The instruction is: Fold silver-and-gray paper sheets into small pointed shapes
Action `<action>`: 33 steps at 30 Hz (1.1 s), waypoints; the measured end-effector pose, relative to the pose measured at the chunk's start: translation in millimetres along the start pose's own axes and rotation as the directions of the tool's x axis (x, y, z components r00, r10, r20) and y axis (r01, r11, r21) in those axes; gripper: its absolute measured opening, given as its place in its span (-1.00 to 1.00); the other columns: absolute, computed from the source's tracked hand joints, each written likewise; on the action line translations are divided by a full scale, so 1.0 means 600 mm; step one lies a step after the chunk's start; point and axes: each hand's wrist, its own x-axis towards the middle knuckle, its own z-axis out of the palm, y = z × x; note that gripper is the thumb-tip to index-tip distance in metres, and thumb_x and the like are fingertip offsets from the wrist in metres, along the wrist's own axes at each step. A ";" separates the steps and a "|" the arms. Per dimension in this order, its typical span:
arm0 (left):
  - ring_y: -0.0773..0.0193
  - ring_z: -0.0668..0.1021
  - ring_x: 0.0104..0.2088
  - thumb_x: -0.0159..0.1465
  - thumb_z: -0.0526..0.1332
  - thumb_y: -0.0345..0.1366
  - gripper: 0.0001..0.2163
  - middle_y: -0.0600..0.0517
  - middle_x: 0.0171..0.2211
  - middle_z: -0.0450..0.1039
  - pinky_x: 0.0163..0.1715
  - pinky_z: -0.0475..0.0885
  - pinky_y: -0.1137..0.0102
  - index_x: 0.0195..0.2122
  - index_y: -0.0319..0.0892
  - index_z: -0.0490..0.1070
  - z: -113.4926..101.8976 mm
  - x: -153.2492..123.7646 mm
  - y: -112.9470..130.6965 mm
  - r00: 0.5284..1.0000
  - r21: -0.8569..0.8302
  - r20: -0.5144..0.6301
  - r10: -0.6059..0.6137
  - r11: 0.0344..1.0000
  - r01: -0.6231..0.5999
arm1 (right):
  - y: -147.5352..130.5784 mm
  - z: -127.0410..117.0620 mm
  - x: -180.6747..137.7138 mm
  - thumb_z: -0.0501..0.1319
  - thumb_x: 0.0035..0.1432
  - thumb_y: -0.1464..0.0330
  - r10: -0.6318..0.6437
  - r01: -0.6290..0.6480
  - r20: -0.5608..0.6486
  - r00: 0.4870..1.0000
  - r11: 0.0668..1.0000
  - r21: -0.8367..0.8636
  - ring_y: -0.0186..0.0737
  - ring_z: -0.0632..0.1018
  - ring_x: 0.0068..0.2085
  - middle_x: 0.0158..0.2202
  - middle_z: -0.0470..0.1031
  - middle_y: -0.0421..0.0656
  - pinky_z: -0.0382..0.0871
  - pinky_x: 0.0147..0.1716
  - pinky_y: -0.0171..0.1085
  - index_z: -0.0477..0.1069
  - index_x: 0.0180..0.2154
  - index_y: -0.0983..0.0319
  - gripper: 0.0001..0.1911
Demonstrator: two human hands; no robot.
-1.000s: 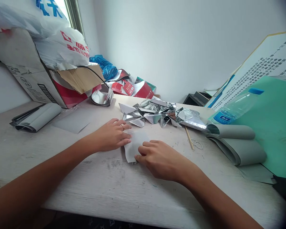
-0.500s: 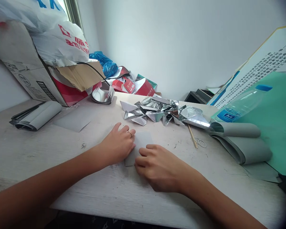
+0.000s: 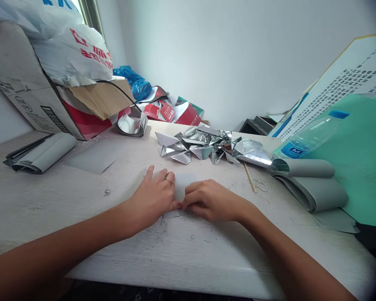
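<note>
1. Left hand lies palm-down on the grey paper sheet, fingers spread and pointing far; a ring sits on one finger.
2. Right hand rests on the sheet's right part, fingers curled; its tips meet the left thumb at the near edge, pressing the paper flat on the white table.
3. Sheet lies mid-table, mostly covered by both hands.
4. Pile of folded silver foil pieces lies farther off.
5. Right of it: wooden stick, rubber bands, curled grey paper stack, plastic bottle.
6. Far left: cardboard box.
</note>
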 end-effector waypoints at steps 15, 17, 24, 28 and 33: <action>-0.23 0.36 0.14 0.25 0.19 0.23 -0.27 -0.31 0.14 0.35 0.15 0.18 -0.15 0.16 -0.35 0.37 0.007 0.001 -0.010 0.999 -0.158 0.031 -0.042 0.986 0.046 | 0.029 0.000 0.005 -0.02 0.46 0.12 0.333 -0.296 -0.114 0.936 0.920 0.257 -0.23 0.44 -0.27 -0.26 0.40 -0.12 0.34 -0.24 -0.26 0.49 -0.24 0.26 -0.55; -0.24 0.35 0.14 0.23 0.20 0.25 -0.29 -0.30 0.10 0.36 0.14 0.19 -0.12 0.12 -0.33 0.40 0.011 0.001 -0.011 0.999 -0.168 -0.015 -0.040 0.985 0.037 | 0.029 0.002 0.007 -0.08 0.48 0.13 0.337 -0.237 -0.164 0.927 0.866 0.440 -0.23 0.47 -0.27 -0.22 0.46 -0.09 0.38 -0.29 -0.27 0.46 -0.05 0.27 -0.55; -0.26 0.30 0.16 0.20 0.23 0.25 -0.29 -0.30 0.06 0.37 0.19 0.11 -0.22 0.13 -0.29 0.41 0.023 0.001 -0.013 0.996 -0.185 -0.061 -0.064 0.981 0.052 | 0.025 0.013 0.009 0.11 0.38 0.34 0.138 0.078 -0.338 0.931 0.829 0.553 -0.18 0.48 0.02 0.12 0.41 -0.04 0.46 -0.03 -0.16 0.43 0.12 0.16 -0.68; -0.31 0.17 0.28 0.29 0.13 0.23 -0.34 -0.35 0.18 0.27 0.22 0.05 -0.27 0.14 -0.27 0.41 0.035 0.002 -0.013 0.997 -0.231 -0.018 -0.074 0.971 0.068 | 0.026 0.026 0.010 0.14 0.38 0.34 0.021 0.107 -0.332 0.943 0.926 0.363 -0.10 0.34 0.22 0.21 0.31 0.01 0.27 0.22 0.01 0.45 0.13 0.17 -0.67; -0.25 0.22 0.26 0.39 0.08 0.02 -0.56 -0.27 0.16 0.26 0.18 0.17 -0.18 0.09 -0.20 0.41 0.031 0.007 -0.021 0.997 -0.374 0.007 -0.082 0.924 0.078 | 0.031 0.035 0.011 0.14 0.39 0.33 0.004 0.078 -0.343 0.939 0.972 0.223 -0.11 0.34 0.23 0.20 0.33 0.00 0.25 0.23 0.01 0.45 0.13 0.15 -0.68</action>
